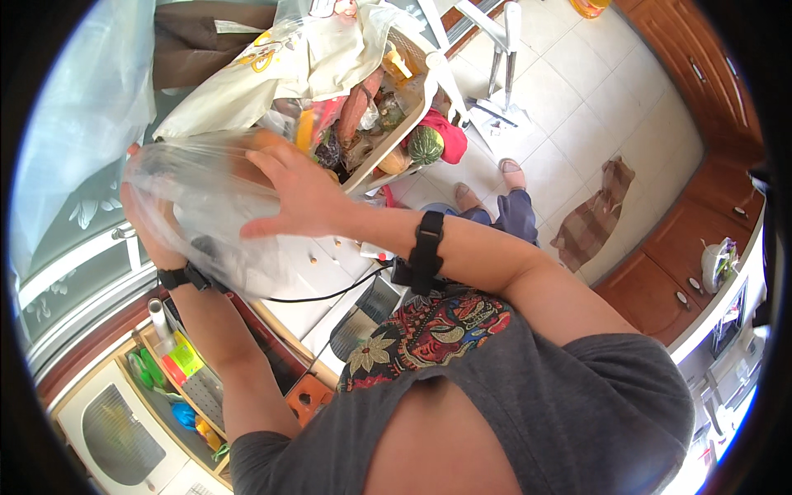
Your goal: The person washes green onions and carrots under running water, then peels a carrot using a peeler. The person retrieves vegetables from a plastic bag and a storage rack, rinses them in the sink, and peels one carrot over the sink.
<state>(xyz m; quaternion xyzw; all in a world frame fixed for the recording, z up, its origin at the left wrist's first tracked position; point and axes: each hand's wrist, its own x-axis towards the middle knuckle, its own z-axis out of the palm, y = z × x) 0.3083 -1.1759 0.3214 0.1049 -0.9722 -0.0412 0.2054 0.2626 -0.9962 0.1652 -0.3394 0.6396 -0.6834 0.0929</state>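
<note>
A clear plastic bag (216, 216) hangs spread out between my hands. My left hand (142, 207) is at the bag's left end, gripping the film, with its fingers partly veiled by it. To the right, my right hand (297, 185) has its fingers and thumb spread against or just over the bag; whether it touches the film is unclear. Beyond the hands stands a cream plastic basket (387, 151) holding reddish sweet potatoes (359, 105), a dark green squash (391, 111) and bagged produce. A cream printed bag (297, 62) lies over the basket's far left side.
A striped green squash (426, 145) and a red cloth (453, 142) are beside the basket. A white-framed stool or rack (510, 31) stands on the tiled floor. Below my left arm is an open wooden drawer (173, 396) with small items. A black cable (334, 297) crosses the white surface.
</note>
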